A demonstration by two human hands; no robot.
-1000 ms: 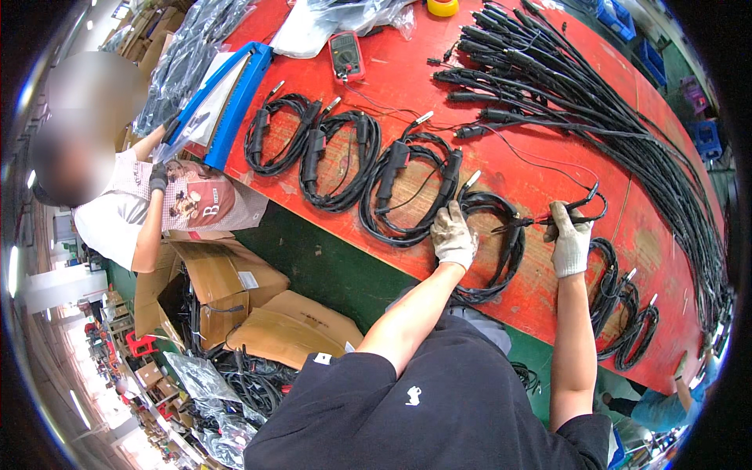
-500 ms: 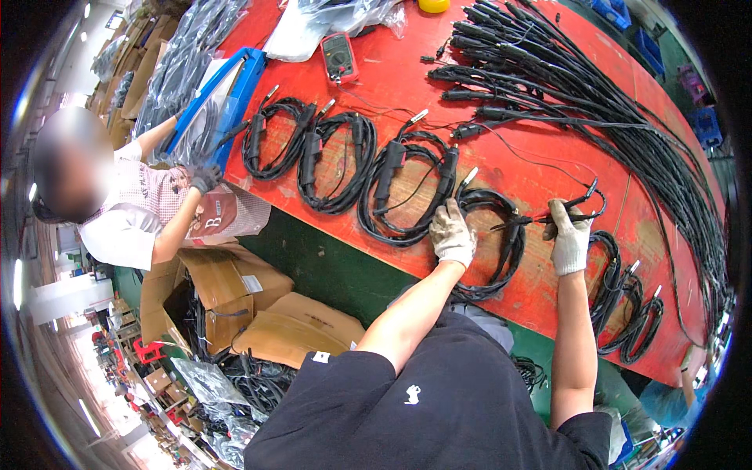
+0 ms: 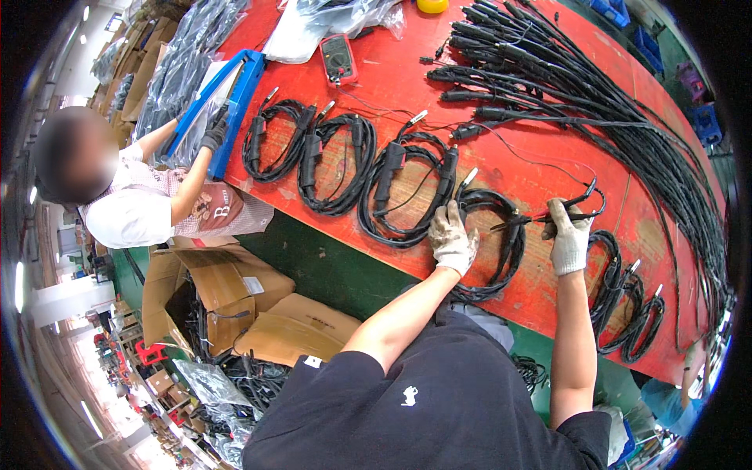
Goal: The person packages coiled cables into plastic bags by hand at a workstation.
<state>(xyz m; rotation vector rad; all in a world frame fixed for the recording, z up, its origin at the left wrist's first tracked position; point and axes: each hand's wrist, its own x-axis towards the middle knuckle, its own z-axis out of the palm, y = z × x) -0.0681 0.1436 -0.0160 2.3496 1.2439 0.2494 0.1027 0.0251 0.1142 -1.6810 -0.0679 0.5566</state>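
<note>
Both my hands wear pale work gloves. My left hand [image 3: 453, 240] grips the left side of a coiled black cable [image 3: 513, 257], just below its bare metal plug [image 3: 470, 175]. My right hand [image 3: 569, 238] is closed on the multimeter test probes [image 3: 540, 219], whose tips point left at the black connector on the coil's right side. Whether the tips touch metal is too small to tell. The leads run back to a red multimeter [image 3: 338, 59] lying farther off on the red table [image 3: 548, 196]. My fingers partly hide the cable and the probe handles.
More coiled cables [image 3: 337, 164] lie in a row to the left, and others [image 3: 627, 313] to the right. A big bundle of straight black cables [image 3: 595, 94] spreads at the far right. A co-worker [image 3: 149, 196] stands left by a blue tray [image 3: 239, 117]. Open cardboard boxes [image 3: 298, 329] sit below.
The co-worker's gloved hand has moved up to the blue tray. My hands, the probes and the coil stay almost where they were.
</note>
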